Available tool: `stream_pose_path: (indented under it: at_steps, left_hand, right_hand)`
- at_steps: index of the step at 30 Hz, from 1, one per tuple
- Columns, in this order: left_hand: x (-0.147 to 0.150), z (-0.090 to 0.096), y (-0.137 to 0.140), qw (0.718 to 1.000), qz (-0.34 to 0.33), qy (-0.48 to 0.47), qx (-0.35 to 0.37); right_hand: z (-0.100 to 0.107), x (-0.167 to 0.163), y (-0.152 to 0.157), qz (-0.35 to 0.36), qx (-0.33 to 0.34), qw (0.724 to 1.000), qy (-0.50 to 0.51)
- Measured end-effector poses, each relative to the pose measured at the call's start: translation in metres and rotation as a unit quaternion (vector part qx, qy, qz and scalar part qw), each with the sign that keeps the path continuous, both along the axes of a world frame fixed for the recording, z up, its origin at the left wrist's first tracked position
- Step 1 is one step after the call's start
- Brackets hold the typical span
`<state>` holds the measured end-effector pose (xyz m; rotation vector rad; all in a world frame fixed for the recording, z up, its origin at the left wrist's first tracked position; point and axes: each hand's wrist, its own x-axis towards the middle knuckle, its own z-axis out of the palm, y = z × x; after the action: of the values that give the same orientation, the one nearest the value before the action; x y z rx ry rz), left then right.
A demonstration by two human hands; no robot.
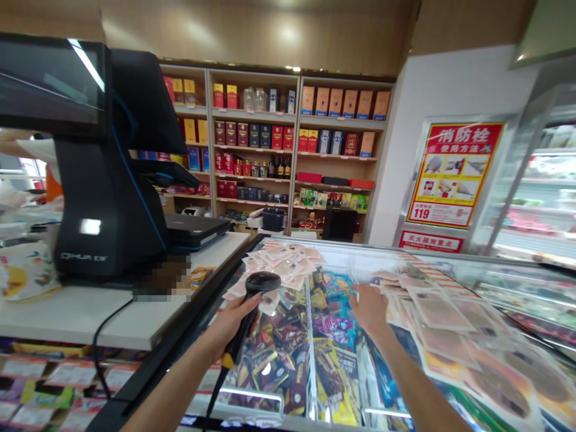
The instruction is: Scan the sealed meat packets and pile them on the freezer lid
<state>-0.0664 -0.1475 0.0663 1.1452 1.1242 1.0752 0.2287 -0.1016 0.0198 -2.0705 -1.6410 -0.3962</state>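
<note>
A black handheld barcode scanner (262, 281) is upright in my left hand (234, 324), with my fingers wrapped round its handle. Its cable runs down towards the front edge of the chest freezer. Behind and beside the scanner, flat pale packets (288, 259) are heaped on the glass lid. My right hand (371, 309) is over the glass, fingers curled and pressed together. A small whitish spot shows at its fingertips, too small to name. Just right of that hand, more flat see-through packets (443, 309) with brownish-pink middles overlap in a long spread.
Colourful wrapped ice creams (333, 327) fill the freezer (310, 384) under the glass. On the white counter (135, 321) at left stands a black checkout terminal (103, 180). Shelves (252, 147) of boxed goods line the back wall. A red fire-hydrant notice (454, 174) hangs right.
</note>
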Motion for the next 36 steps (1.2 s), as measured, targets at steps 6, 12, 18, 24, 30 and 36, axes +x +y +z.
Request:
stream_pose_path:
  at_steps: [6, 12, 18, 24, 30, 36]
  left_hand:
    - [-0.029, -0.001, -0.006, 0.998, 0.055, 0.018, 0.024]
    - [-0.048, -0.01, -0.01, 0.997, 0.071, 0.015, 0.028]
    - [-0.053, -0.01, -0.011, 0.997, 0.073, 0.002, 0.035]
    - [-0.049, -0.009, -0.009, 0.998, 0.062, -0.004, 0.024]
    - [-0.053, -0.015, -0.008, 0.996, 0.088, 0.004, 0.018]
    - [-0.067, -0.024, -0.005, 0.991, 0.136, 0.007, -0.015]
  right_hand:
    - [-0.001, -0.086, 0.014, 0.151, -0.045, 0.987, 0.018]
    - [0.0, -0.149, 0.035, 0.272, -0.079, 0.958, 0.034]
    - [0.014, -0.18, 0.066, 0.412, -0.144, 0.897, -0.074]
    - [0.01, -0.179, 0.066, 0.391, -0.173, 0.896, -0.121]
    - [0.008, -0.161, 0.052, 0.388, -0.149, 0.897, -0.152]
    - [0.021, -0.166, 0.051, 0.372, -0.202, 0.888, -0.18]
